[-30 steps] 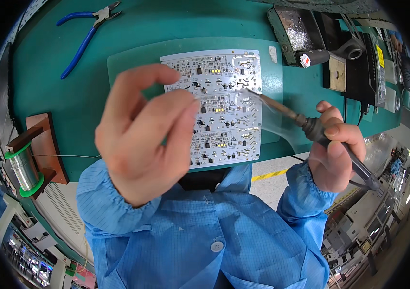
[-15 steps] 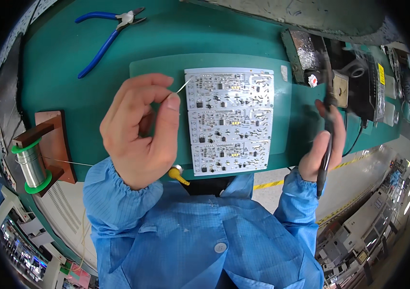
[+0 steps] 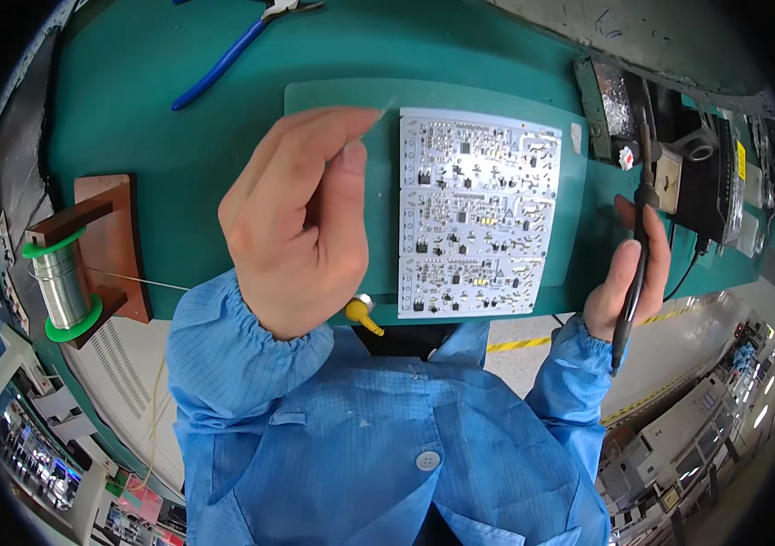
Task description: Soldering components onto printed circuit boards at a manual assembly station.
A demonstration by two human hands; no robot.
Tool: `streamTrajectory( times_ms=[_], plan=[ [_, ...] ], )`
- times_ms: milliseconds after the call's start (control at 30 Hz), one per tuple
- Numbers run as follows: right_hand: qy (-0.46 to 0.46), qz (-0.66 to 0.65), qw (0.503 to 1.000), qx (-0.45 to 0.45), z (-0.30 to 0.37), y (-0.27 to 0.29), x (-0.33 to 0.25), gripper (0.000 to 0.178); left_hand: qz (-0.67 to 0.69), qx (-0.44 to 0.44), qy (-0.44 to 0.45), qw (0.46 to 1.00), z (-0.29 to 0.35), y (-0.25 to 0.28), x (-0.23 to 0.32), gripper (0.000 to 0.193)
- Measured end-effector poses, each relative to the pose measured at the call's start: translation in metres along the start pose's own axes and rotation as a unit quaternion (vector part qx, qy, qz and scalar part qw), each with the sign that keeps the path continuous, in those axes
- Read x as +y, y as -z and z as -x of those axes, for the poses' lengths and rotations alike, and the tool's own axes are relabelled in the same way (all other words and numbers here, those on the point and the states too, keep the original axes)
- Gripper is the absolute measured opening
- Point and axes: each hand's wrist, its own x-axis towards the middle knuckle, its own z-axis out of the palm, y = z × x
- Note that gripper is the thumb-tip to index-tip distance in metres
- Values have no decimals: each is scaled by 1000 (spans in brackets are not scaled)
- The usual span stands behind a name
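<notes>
My left hand (image 3: 301, 223) hovers just left of the circuit board panel, its thumb and forefinger pinched on solder wire. A thin, faint end (image 3: 391, 104) pokes past the fingertips near the panel's far left corner. The white panel (image 3: 477, 216) holds three joined boards full of small parts and lies on a translucent green mat (image 3: 342, 95). My right hand (image 3: 626, 278) is closed around a black soldering iron (image 3: 628, 314), held right of the panel with its tip pointing away from me. Solder wire (image 3: 156, 282) also runs from a green-flanged spool (image 3: 62, 289) to my left sleeve.
Blue-handled cutters (image 3: 224, 73) lie at the far left. The spool's brown stand (image 3: 115, 246) is on the left. At the right are a metal holder box (image 3: 608, 100) and a black soldering station (image 3: 715, 177). A yellow-capped object (image 3: 365, 317) sits at the near edge.
The whole view has shifted, so the panel appears farther right. My left fingertips have moved away from me along the panel's left edge. My right hand keeps its hold on the iron.
</notes>
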Motion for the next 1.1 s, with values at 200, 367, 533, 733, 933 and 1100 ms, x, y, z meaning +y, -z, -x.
streamTrajectory(
  times_ms=[200,367,533,733,933,1100],
  plan=[
    [34,11,999,30,-1,-7,3,41,-127,-12,-132,983,-7,7,-10,15],
    [14,-16,998,55,-6,-7,1,43,-139,-251,-218,933,-16,14,27,68],
    [32,-54,996,66,-4,-3,-2,40,-287,-359,-185,869,-20,-8,64,102],
    [27,-101,994,37,5,5,7,39,-252,-401,-187,861,-19,17,91,94],
    [20,-132,990,39,7,10,10,43,-361,-352,-178,845,-86,117,132,105],
    [4,-134,990,41,2,8,8,44,-483,-250,-160,824,-209,117,70,110]
  ],
)
